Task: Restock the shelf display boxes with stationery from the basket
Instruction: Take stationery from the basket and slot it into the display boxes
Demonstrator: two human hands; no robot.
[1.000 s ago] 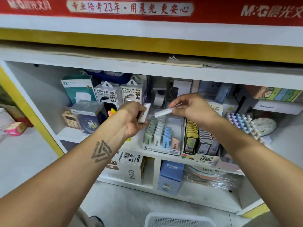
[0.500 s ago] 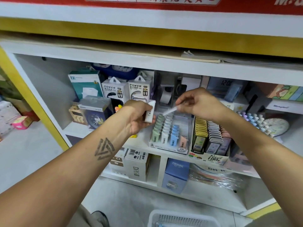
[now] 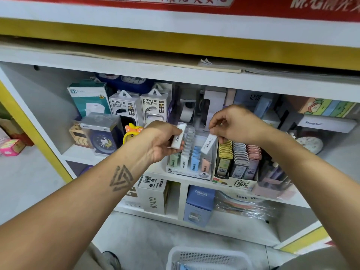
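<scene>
A small white case (image 3: 208, 143) is hanging tilted over the right side of the display box (image 3: 190, 171) on the shelf, pinched by the right hand (image 3: 236, 124). The left hand (image 3: 162, 140) is gripping another white case (image 3: 178, 138) just left of it. The basket (image 3: 208, 257) is sitting nearest, below.

The basket (image 3: 209, 258) at the bottom centre of the frame is cut off by the lower edge; only its rear rim shows, and its contents cannot be identified. The red sign (image 3: 194, 4) along the top is cropped, its lettering incomplete. The left hand (image 3: 161, 142) covers most of the white box (image 3: 177, 138) it grips; the label print is too small to read. Both forearms hide parts of the shelf (image 3: 185, 177). The display box (image 3: 190, 158) has its rear rows blurred. The shoe (image 3: 111, 260) at the lower left is partly hidden.
</scene>
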